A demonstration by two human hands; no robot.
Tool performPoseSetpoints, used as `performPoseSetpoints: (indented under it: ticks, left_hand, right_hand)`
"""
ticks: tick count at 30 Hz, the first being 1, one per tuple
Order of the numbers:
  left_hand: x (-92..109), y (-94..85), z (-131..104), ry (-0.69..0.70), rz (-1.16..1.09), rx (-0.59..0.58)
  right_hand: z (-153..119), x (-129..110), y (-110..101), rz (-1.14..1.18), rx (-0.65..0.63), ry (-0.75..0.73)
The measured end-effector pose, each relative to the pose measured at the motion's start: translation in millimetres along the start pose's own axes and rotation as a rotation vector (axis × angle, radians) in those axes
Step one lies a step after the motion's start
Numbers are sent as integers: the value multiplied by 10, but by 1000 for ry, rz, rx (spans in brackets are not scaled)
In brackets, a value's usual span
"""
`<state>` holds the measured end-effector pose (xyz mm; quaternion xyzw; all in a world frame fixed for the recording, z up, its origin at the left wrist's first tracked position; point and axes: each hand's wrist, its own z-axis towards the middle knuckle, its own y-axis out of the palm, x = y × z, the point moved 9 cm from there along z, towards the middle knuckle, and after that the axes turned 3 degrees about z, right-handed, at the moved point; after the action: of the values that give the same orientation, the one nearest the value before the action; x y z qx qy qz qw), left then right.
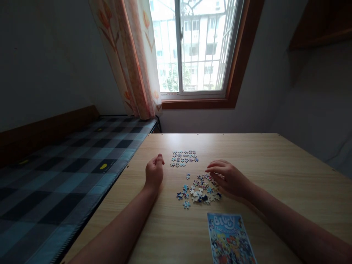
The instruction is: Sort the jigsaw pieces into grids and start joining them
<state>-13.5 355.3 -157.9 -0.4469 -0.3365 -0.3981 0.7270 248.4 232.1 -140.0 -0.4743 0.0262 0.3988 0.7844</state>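
Observation:
My left hand (154, 171) rests on the table in a loose fist, thumb on top; whatever its fingers may enclose is hidden. To its right, jigsaw pieces lie in several short rows (183, 158), spaced apart. A loose pile of jigsaw pieces (202, 190), some face up and some showing pale backs, sits nearer to me. Over the pile's right edge hovers my right hand (227, 176), its fingers extended and slightly bent, with no piece visible in them. A single piece (188, 176) lies between the rows and the pile.
A colourful Bluey picture sheet (231, 238) lies at the near side of the wooden table (288, 176). Along the left stands a bed with a checked cover (90, 165). Beyond the table are a window (203, 55) and a flowered curtain (134, 62).

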Motion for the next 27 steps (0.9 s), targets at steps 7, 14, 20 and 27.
performPoseSetpoints:
  ticks: [7, 14, 20, 27]
  left_hand:
    - [-8, 50, -16, -29, -57, -49]
    - [61, 82, -24, 10, -30, -114]
    - [79, 91, -29, 26, 6, -119]
    - [109, 96, -37, 39, 24, -131]
  right_hand:
    - [474, -132, 447, 54, -359, -16]
    - [653, -145, 627, -11, -445, -102]
    - [752, 51, 542, -220, -378, -66]
    - [738, 84, 480, -197, -283, -47]
